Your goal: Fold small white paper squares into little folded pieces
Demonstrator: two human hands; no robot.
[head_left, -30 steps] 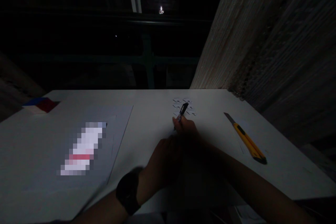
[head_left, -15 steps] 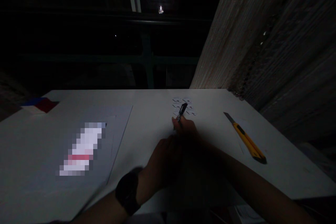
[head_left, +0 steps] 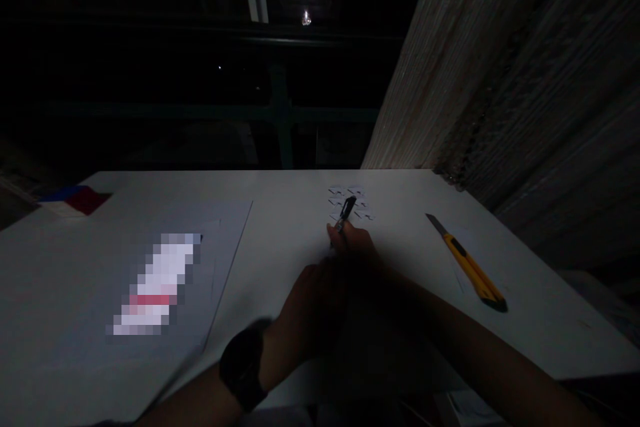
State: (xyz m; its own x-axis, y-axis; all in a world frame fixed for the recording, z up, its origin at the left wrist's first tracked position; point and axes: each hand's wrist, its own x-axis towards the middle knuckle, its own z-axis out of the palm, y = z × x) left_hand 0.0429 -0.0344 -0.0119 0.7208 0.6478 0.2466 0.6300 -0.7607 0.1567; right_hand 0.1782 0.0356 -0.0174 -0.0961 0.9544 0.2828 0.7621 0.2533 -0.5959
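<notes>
The scene is very dark. My right hand (head_left: 355,243) is closed round a dark pen (head_left: 347,211) whose upper end sticks up over several small white cut-out pieces (head_left: 364,215) on the white table (head_left: 295,213). My left hand (head_left: 313,307), with a dark watch (head_left: 243,363) on the wrist, rests on the table just below and left of the right hand. Its fingers are lost in shadow.
A yellow utility knife (head_left: 470,267) with its blade out lies to the right. A large white sheet (head_left: 100,280) bearing a blurred label lies on the left. A red and blue object (head_left: 80,200) sits at the far left corner. A rough wall (head_left: 500,80) rises on the right.
</notes>
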